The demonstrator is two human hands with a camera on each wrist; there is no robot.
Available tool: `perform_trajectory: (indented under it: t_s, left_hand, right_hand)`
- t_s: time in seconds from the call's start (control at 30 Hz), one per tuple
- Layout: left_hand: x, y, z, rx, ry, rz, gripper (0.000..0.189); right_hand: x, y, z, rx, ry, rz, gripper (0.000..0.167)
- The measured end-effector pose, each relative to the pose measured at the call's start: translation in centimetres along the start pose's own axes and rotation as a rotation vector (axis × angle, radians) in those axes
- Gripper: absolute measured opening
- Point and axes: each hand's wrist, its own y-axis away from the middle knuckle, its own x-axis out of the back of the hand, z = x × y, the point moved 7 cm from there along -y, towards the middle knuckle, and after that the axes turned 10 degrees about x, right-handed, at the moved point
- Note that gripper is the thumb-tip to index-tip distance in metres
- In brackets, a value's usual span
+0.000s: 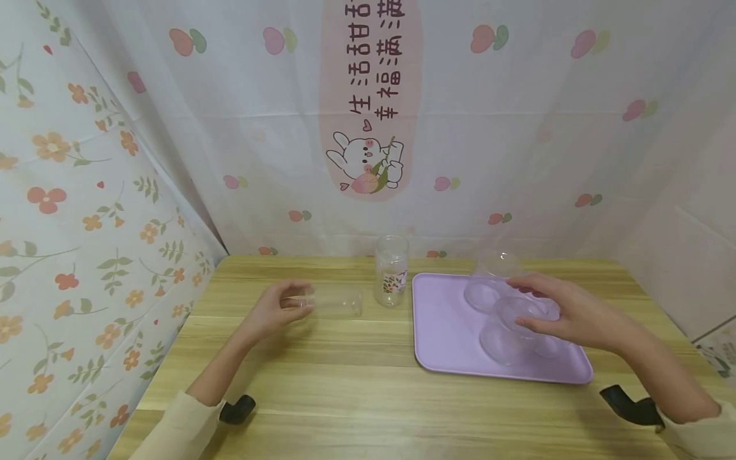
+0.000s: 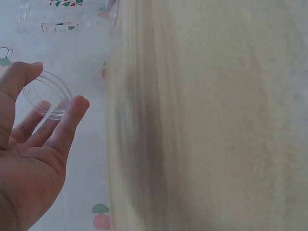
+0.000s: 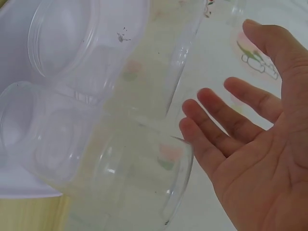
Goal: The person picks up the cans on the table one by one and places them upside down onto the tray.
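My left hand (image 1: 276,313) grips a clear jar (image 1: 339,302) by its mouth end, holding it sideways over the left part of the table. The left wrist view shows thumb and fingers around the clear rim (image 2: 62,91). An upright clear jar with a floral label (image 1: 392,275) stands to the right of the held one. Over a lilac tray (image 1: 431,345), my right hand (image 1: 575,313) hovers with fingers spread, nothing between them. Several clear jars stand on the tray, including a front jar (image 1: 500,342) and a back jar (image 1: 489,281). Their outlines overlap, and the hand partly hides some.
The tray lies on the right half of a wood-grain table (image 1: 345,396). A white printed curtain (image 1: 276,147) hangs along the table's back edge. Another floral cloth (image 1: 86,255) hangs at the left.
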Motion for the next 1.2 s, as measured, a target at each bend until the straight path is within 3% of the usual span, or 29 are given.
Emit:
perform_trajectory:
  t_s: [0.23, 0.8, 1.2]
  left_hand:
    - [0.2, 0.7, -0.1, -0.006, 0.062, -0.003, 0.049]
    - [0.9, 3.0, -0.4, 0.001, 0.07, 0.009, 0.05]
    - [1.5, 4.1, -0.2, -0.022, 0.086, 0.04, 0.05]
  right_hand:
    - [0.0, 0.2, 0.1, 0.007, -0.055, 0.052, 0.061]
    - [-0.6, 1.2, 0.4, -0.037, -0.123, 0.1, 0.064]
    - [-0.8, 0.9, -0.1, -0.007, -0.161, 0.148, 0.066]
